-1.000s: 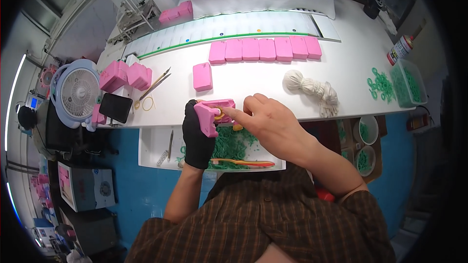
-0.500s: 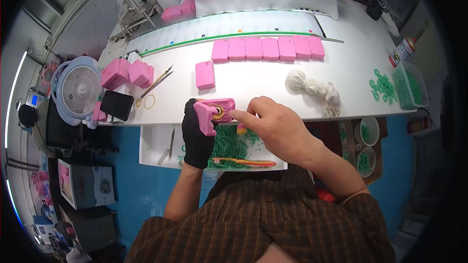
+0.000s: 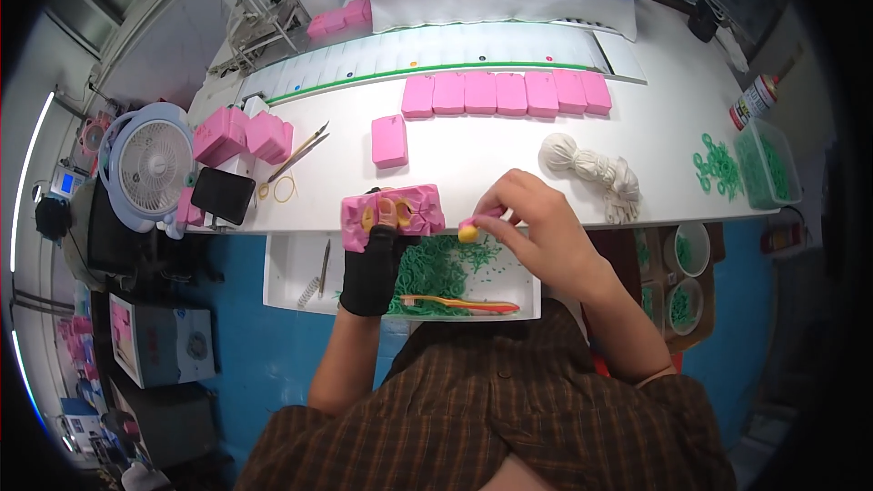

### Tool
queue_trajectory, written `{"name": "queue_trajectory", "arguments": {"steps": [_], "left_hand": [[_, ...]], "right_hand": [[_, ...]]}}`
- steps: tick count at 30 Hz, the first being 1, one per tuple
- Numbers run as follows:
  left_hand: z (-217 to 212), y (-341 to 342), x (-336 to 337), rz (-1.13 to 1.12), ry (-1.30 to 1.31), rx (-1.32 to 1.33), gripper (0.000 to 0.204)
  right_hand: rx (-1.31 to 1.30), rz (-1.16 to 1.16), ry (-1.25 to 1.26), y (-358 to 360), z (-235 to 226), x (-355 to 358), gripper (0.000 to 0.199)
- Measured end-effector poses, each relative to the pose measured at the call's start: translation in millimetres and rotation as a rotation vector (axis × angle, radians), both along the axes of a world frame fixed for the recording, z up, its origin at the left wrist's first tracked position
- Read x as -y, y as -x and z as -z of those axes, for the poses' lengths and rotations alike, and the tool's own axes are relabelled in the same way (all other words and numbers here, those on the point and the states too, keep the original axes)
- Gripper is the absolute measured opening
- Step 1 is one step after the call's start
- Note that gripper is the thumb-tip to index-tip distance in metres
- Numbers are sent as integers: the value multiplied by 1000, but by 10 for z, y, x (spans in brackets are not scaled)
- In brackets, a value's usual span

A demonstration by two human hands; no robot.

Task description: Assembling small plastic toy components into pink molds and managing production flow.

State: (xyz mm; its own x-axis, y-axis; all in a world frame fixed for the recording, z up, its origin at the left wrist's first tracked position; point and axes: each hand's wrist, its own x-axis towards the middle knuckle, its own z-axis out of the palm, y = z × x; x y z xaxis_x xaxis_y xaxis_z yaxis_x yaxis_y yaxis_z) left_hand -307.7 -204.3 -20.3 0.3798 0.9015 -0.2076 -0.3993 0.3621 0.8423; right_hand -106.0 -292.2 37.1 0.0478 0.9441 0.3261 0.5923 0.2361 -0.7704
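My left hand (image 3: 371,265), in a black glove, holds a pink block mould (image 3: 393,213) at the table's front edge; yellow pieces show in its open cavities. Just right of the mould, my right hand (image 3: 530,223) pinches a small yellow piece (image 3: 467,234) between thumb and fingertips. Below both hands is a white tray (image 3: 291,273) holding a heap of green rings (image 3: 438,265) and an orange toothbrush (image 3: 459,305).
A row of pink blocks (image 3: 506,93) lies across the table's middle, with a single pink block (image 3: 389,140) nearer. A bundle of white string (image 3: 591,169) lies right. A small fan (image 3: 145,164), black phone (image 3: 221,195) and pink blocks (image 3: 241,135) are left; green rings (image 3: 717,164) and a clear box are right.
My right hand has drawn back to the right from the mould, now carrying a small yellow piece. The left hand still holds the mould in place.
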Motion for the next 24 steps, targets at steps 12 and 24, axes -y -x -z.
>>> {"name": "queue_trajectory", "arguments": {"steps": [12,24], "left_hand": [[-89,-176,187,99,-337,-209,28],[-145,-112,126,48,-506,-362,26]], "right_hand": [[-527,156,61,211,308,-148,11],[-729,69,153,303,220,-96,15]]}}
